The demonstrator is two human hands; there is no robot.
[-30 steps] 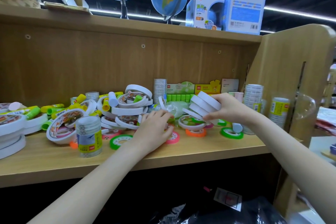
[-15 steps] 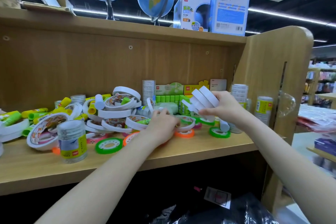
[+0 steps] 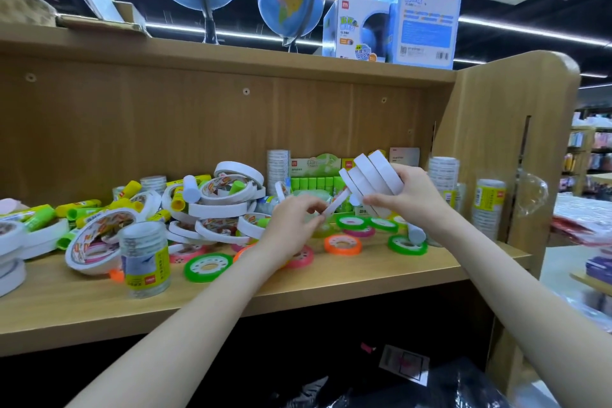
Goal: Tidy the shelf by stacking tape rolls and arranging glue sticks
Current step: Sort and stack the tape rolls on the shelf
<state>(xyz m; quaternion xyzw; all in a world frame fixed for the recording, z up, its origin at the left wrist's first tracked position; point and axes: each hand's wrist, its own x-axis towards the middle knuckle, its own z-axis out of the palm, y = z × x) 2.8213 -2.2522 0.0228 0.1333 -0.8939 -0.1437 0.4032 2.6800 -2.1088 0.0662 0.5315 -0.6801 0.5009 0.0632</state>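
My right hand (image 3: 409, 199) grips a tilted stack of white tape rolls (image 3: 372, 175) above the wooden shelf (image 3: 298, 288). A further white tape roll (image 3: 334, 207) is pinched in my left hand (image 3: 291, 225) and held edge-on against the low end of that stack. Left of my hands lies a jumbled heap of white tape rolls (image 3: 218, 205) mixed with yellow and green glue sticks (image 3: 77, 209). Flat green, orange and pink tape rolls (image 3: 342, 243) lie on the shelf board under my hands.
A clear tube of tape with a yellow label (image 3: 145, 258) stands at the front left. Tall packs of tape (image 3: 443, 172) and a green glue-stick box (image 3: 314, 172) stand at the back right. The shelf's side panel (image 3: 516, 149) closes the right end. Globes (image 3: 291, 0) stand above.
My left hand has lifted off the shelf with a white tape roll and brought it up to the stack. My right hand has raised the stack a little.
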